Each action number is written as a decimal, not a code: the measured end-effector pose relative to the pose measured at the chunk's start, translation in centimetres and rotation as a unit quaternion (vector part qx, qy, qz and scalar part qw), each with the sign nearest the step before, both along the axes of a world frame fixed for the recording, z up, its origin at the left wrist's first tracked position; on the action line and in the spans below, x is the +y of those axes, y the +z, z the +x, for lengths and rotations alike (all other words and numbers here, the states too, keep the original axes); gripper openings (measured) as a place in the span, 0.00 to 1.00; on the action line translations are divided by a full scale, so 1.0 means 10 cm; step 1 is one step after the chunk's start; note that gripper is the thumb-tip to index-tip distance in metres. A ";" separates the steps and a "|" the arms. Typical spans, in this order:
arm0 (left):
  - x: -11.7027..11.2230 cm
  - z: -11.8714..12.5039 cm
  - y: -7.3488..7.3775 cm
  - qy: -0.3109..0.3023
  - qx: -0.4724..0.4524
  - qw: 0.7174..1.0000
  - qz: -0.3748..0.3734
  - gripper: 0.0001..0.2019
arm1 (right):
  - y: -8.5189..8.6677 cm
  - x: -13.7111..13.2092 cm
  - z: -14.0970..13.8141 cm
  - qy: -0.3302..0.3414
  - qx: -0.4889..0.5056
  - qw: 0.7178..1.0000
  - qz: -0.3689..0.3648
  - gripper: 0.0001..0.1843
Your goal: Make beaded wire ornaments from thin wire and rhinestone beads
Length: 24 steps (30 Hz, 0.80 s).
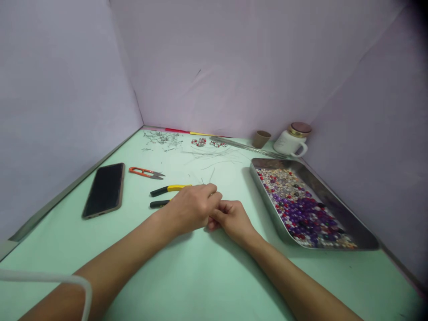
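My left hand [195,206] and my right hand [232,219] meet over the middle of the table, fingertips pinched together. What they pinch is mostly hidden by the fingers. A thin wire [211,174] shows just beyond my left fingers; whether it is held or lies on the table I cannot tell. Right behind my left hand lie pliers with yellow and black handles [163,191], their jaws covered by the hand. Farther left are orange thread snips [146,172].
A metal tray [272,209] of purple, red and pale beads [306,214] stands at the right. A phone [104,191] lies left. Along the back are loose wire pieces [163,139], beaded pieces [199,142], long wires [247,146], a small brown cup [261,139] and a lidded white mug [289,143].
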<state>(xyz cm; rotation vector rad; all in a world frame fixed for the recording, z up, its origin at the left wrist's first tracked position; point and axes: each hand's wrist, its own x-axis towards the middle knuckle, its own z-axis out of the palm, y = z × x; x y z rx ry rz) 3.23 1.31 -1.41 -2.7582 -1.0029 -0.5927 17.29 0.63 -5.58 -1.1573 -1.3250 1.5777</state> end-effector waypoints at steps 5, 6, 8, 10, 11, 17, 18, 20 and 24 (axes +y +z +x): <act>0.06 -0.04 0.00 0.004 -0.004 1.000 0.005 0.11 | 0.01 0.02 0.01 -0.013 0.041 0.999 -0.031 0.09; 0.07 -0.05 0.00 0.008 -0.012 1.000 -0.004 0.11 | 0.00 0.02 0.02 -0.020 0.052 0.998 -0.039 0.09; 0.07 -0.06 -0.01 0.032 -0.037 0.998 -0.028 0.11 | 0.00 0.03 0.03 -0.039 0.071 0.995 -0.053 0.10; 0.07 -0.05 -0.01 0.063 -0.069 0.994 -0.058 0.11 | -0.01 0.03 0.03 -0.060 0.083 0.993 -0.061 0.11; 0.06 -0.05 -0.01 0.076 -0.087 0.990 -0.076 0.11 | -0.01 0.03 0.03 -0.070 0.088 0.992 -0.063 0.12; 0.07 -0.03 0.03 0.162 -0.186 0.933 -0.264 0.08 | 0.00 -0.03 0.01 -0.106 0.138 0.984 -0.046 0.12; 0.09 -0.04 0.03 0.171 -0.199 0.915 -0.307 0.08 | 0.00 -0.03 0.01 -0.102 0.148 0.983 -0.047 0.12; 0.12 -0.06 0.04 0.173 -0.225 0.882 -0.377 0.07 | -0.01 -0.03 0.02 -0.085 0.162 0.982 -0.050 0.12; 0.16 -0.08 0.08 0.146 -0.268 0.827 -0.471 0.06 | -0.01 -0.01 0.04 -0.047 0.129 0.990 -0.038 0.11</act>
